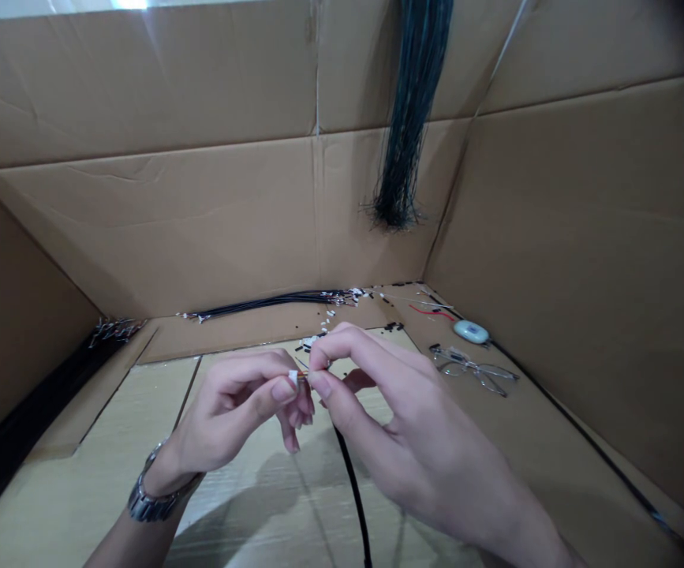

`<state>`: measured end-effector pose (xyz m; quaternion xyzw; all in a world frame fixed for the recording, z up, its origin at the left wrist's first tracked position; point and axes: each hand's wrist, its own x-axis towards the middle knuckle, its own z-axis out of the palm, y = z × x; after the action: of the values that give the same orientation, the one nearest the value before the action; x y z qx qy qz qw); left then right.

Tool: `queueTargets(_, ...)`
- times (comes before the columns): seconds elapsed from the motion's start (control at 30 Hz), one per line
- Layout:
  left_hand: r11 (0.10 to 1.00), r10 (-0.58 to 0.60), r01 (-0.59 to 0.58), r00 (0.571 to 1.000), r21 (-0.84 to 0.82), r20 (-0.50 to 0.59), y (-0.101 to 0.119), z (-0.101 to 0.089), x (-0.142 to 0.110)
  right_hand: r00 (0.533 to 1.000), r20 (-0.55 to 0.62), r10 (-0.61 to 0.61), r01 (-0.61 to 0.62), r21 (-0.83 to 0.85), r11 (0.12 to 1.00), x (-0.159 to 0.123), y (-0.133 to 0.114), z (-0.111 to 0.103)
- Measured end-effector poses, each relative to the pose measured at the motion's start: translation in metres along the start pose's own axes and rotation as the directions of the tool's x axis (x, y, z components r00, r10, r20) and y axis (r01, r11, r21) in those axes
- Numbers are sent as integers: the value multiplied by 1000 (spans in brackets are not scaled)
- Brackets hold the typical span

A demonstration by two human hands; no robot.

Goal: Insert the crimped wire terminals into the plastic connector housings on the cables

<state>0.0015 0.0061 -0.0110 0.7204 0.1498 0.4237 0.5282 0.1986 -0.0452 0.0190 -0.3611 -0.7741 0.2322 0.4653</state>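
Note:
My left hand (241, 410) pinches a small white connector (293, 378) between thumb and forefinger. A metal watch (147, 501) sits on that wrist. My right hand (389, 418) meets it from the right, thumb and forefinger pinched on the thin wires at the end of a black cable (353, 493). That cable hangs down from between both hands toward the lower edge of the view. Both hands hover over a light wooden tabletop (81, 505).
Cardboard walls (199, 221) enclose the work area. A bundle of black cables (270, 301) with white ends lies along the back wall, another (39, 402) along the left. Dark wires (409, 118) hang from above. Eyeglasses (472, 368), a small pale oval device (470, 331) and loose small parts (323, 327) lie right.

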Motion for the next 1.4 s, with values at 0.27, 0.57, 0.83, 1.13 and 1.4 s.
queueTargets(0.27,999,4,-4,1000,-37,3,0,3,1,999,-2,36,-36,-10,999,-2,-1,0)
queueTargets(0.57,997,49,-49,999,62,-9,-2,2,0,1000,-5,21,-22,-49,999,0,0,0)
queueTargets(0.83,963,101,-90,994,253,-31,8,8,2,996,-35,-82,73,-196,978,-1,-3,4)
queueTargets(1.13,995,5,9,990,101,-140,7,12,6,980,-134,-147,127,-151,980,8,8,13)
queueTargets(1.4,969,-118,85,984,-233,-131,-2,2,7,973,-232,15,48,266,963,24,24,19)
